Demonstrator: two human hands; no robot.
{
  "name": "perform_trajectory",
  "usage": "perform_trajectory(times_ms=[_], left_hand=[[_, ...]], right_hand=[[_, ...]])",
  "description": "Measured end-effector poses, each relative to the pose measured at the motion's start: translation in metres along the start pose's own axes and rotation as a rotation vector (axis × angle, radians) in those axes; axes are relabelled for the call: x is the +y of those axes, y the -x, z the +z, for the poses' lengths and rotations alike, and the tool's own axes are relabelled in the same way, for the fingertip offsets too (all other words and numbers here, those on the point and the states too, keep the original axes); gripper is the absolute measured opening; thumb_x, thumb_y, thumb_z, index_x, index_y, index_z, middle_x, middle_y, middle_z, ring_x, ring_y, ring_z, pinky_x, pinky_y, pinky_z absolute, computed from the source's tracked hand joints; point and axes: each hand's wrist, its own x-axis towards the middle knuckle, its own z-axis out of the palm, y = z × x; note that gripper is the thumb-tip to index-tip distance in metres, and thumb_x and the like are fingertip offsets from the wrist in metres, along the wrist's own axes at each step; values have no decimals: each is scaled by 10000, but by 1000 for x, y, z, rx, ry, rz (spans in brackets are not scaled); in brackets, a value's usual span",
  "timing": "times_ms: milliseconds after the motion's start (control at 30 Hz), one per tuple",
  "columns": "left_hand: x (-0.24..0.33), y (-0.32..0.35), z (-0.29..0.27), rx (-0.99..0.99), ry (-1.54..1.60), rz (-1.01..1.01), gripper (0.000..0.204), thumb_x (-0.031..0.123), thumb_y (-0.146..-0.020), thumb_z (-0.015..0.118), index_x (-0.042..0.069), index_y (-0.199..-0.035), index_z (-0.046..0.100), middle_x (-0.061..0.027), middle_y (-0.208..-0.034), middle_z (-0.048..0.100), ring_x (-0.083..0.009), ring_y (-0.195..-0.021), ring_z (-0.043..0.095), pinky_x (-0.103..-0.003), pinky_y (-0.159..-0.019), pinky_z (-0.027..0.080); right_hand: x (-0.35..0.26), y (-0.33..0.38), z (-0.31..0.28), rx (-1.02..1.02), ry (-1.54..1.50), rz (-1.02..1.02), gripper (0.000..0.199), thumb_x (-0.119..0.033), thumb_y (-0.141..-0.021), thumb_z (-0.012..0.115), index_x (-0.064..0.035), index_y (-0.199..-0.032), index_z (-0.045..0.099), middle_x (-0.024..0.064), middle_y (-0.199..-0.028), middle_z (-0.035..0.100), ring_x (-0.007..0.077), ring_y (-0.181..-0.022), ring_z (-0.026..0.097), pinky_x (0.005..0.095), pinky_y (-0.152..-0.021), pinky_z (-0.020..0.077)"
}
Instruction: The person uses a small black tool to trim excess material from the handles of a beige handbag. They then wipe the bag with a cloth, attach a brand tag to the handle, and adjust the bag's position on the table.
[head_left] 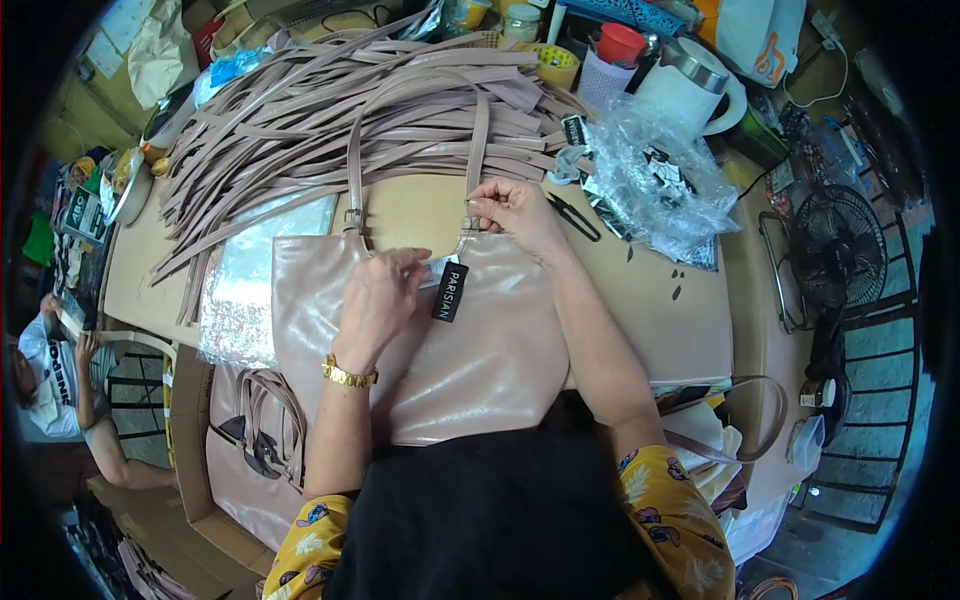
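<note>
A glossy dusty-pink handbag [470, 370] lies in front of me, its two-ended handle [355, 165] stretching away over the table. At the handle's right end, my right hand [515, 218] pinches the strap just by its small buckle [469, 225]. My left hand [383, 295] is over the bag's top edge with its fingers bent together; what they grip, if anything, is hidden. Beside those fingers are a white tag [436, 268] and a black hang tag [450, 292] resting on the bag's front. Another buckle [353, 218] sits at the handle's left end.
Many pink straps [270, 130] are heaped at the back. Clear plastic sleeves [245, 280] lie left of the bag. To the right are black thread snips [575, 218], crumpled plastic [660, 170] and a white jug [690, 85]. A carton [200, 490] holds more bags; another person [60, 380] sits far left.
</note>
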Motion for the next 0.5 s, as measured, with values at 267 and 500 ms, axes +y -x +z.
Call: perform_trajectory(times_ms=[267,500], left_hand=[[-10,-6,38,15,-7,201,202,92,-767,767,72,-969,762,-113,-807,641,-298,-755,652,-387,-686,534],[-31,-14,47,16,1108,-365,160,95,-957,658,-24,-1061,682,-60,-904,716,-115,-766,685,-223,-678,561]], right_hand=[[2,6,10,10,91,-97,85,-54,-920,692,11,-974,704,-2,-810,675,20,-663,565,181,-598,475],[-7,18,20,-47,187,-118,59,-28,-895,707,15,-936,702,-17,-827,653,27,-694,553,189,-630,452]])
